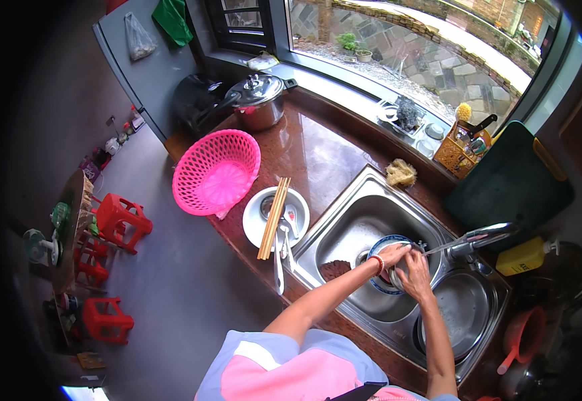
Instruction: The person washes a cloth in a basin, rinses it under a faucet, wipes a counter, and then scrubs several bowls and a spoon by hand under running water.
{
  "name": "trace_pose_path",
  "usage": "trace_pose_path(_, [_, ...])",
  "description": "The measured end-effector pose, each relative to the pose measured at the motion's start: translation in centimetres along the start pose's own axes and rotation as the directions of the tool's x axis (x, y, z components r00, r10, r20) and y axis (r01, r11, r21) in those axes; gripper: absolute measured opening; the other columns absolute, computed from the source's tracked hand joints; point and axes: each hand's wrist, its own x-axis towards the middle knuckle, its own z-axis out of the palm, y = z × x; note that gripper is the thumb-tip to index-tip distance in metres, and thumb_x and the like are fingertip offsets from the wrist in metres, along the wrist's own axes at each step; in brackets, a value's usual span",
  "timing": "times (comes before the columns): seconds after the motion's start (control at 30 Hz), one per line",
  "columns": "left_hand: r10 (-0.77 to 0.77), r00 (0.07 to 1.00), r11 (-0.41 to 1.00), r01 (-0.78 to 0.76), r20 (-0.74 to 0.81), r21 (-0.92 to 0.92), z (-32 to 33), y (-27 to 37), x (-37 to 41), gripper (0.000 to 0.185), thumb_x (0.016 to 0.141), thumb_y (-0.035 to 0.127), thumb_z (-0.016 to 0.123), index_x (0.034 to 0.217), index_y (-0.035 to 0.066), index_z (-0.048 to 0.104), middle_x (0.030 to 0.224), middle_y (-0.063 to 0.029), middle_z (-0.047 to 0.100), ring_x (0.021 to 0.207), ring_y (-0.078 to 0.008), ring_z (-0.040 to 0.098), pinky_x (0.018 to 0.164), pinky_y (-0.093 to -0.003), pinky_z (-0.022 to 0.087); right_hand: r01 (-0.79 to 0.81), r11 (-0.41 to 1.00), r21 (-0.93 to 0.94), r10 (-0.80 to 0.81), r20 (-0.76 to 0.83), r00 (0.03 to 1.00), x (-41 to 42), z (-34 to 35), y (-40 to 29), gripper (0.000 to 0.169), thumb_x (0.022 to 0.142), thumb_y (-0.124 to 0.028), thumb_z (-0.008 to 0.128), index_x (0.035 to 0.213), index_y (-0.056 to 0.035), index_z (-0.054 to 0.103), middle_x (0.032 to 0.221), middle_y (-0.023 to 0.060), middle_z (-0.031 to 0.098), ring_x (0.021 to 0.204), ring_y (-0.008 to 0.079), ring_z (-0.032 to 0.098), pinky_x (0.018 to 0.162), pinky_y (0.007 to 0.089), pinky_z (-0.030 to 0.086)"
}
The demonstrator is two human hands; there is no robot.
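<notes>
My left hand [391, 254], with a red bracelet at the wrist, and my right hand [415, 275] meet over the large basin of a stainless steel sink [341, 220]. Between them they grip a small pale dish [397, 279], mostly covered by the fingers; its exact kind is unclear. Water runs onto my fingers from the chrome faucet [481, 238]. Below the hands sits a blue-rimmed bowl [374, 286]. A brown cloth or scrubber [335, 269] lies in the basin, left of that bowl.
A white bowl [252, 220] with chopsticks [275, 218] and spoons stands left of the sink, beside a pink plastic basket [215, 173]. A metal basin [459, 311] occupies the smaller sink. Yellow detergent bottle [520, 256], dark cutting board [509, 185] and loofah scrubber [401, 173] border the sink.
</notes>
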Motion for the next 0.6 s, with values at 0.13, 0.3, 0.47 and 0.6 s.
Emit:
trace_pose_path(0.13, [-0.139,0.961,0.964,0.187,0.241,-0.187,-1.2,1.5,-0.3,0.065,0.084,0.057,0.037,0.136,0.019,0.027,0.143,-0.0114,0.019,0.123,-0.0424,0.029,0.068,-0.0615,0.048,-0.002,1.0,-0.028,-0.006,-0.304,0.953,2.7,0.1,-0.7,0.052,0.058,-0.016,0.075,0.1,-0.0055,0.046,0.102,0.0121,0.045,0.094,0.0308,0.045,0.078,0.0414,0.036])
trace_pose_path(0.3, [-0.323,0.852,0.942,0.332,0.412,0.052,-3.2,3.0,-0.2,0.073,0.082,0.059,0.039,0.137,0.013,0.023,0.14,-0.0168,0.024,0.109,-0.0442,0.046,0.068,-0.0572,0.05,0.06,0.992,-0.109,-0.068,-0.07,0.995,4.3,-0.7,0.1,0.042,0.065,-0.025,0.071,0.095,-0.009,0.046,0.091,0.0099,0.053,0.088,0.0322,0.051,0.072,0.0431,0.04])
trace_pose_path(0.47, [-0.24,0.932,0.969,0.211,0.27,0.131,-2.9,3.4,0.1,0.056,0.084,0.056,0.037,0.12,0.016,0.05,0.136,-0.0181,0.031,0.093,-0.0425,0.055,0.059,-0.0493,0.053,0.009,0.999,0.037,-0.009,0.001,1.0,5.7,0.9,4.0,0.032,0.078,-0.037,0.057,0.08,-0.0073,0.047,0.07,0.0182,0.058,0.074,0.0382,0.057,0.061,0.0477,0.043])
trace_pose_path(0.6, [0.023,0.991,0.972,-0.052,0.129,0.229,-2.8,4.0,-0.9,0.045,0.085,0.048,0.041,0.11,0.012,0.056,0.117,-0.0148,0.05,0.083,-0.0329,0.06,0.055,-0.0447,0.054,0.019,0.993,0.117,-0.01,-0.072,0.997,6.3,1.9,5.8,0.03,0.08,-0.036,0.055,0.088,-0.0076,0.054,0.075,0.0201,0.058,0.075,0.0386,0.056,0.065,0.0465,0.044])
